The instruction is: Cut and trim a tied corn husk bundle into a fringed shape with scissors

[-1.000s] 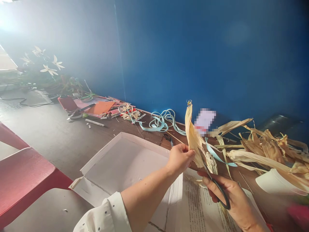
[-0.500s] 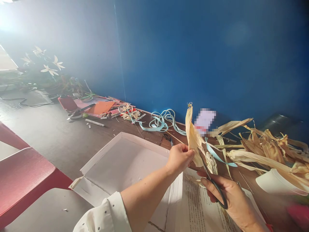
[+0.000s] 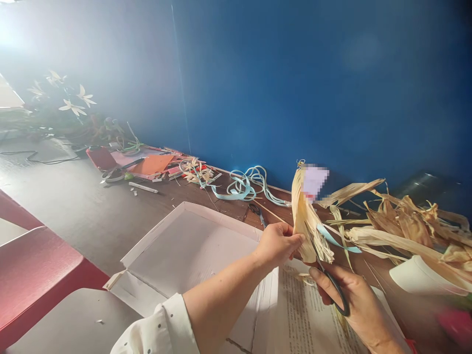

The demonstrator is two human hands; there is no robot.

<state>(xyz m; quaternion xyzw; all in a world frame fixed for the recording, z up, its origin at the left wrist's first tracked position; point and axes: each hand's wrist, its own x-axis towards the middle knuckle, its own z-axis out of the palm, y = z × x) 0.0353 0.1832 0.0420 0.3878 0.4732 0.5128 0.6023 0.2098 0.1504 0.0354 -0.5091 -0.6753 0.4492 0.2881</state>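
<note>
My left hand [image 3: 280, 242] pinches the edge of a pale dried corn husk [image 3: 300, 211], which stands upright with its tied, twisted end on top. The husk's lower part hangs in shredded strips to the right. Around the handle loops of dark scissors [image 3: 341, 297] my right hand [image 3: 357, 295] is closed. Their blades point up and left against the husk's lower edge; whether they are open is hard to make out. Beneath the hands lies a printed sheet [image 3: 295, 314] with husk scraps on it.
An open white box lid [image 3: 191, 246] lies left of my hands. More dried husks [image 3: 413, 221] and a white cup [image 3: 416, 275] are on the right. Light-blue ribbon [image 3: 239, 189] and a second pair of scissors [image 3: 256, 211] lie near the blue wall [image 3: 276, 88]. A red box [image 3: 47, 275] stands left.
My left hand has shifted slightly right with the husk, which now overlaps the blurred card behind it. The scissors stay at the husk's lower edge, my right hand nearly in place.
</note>
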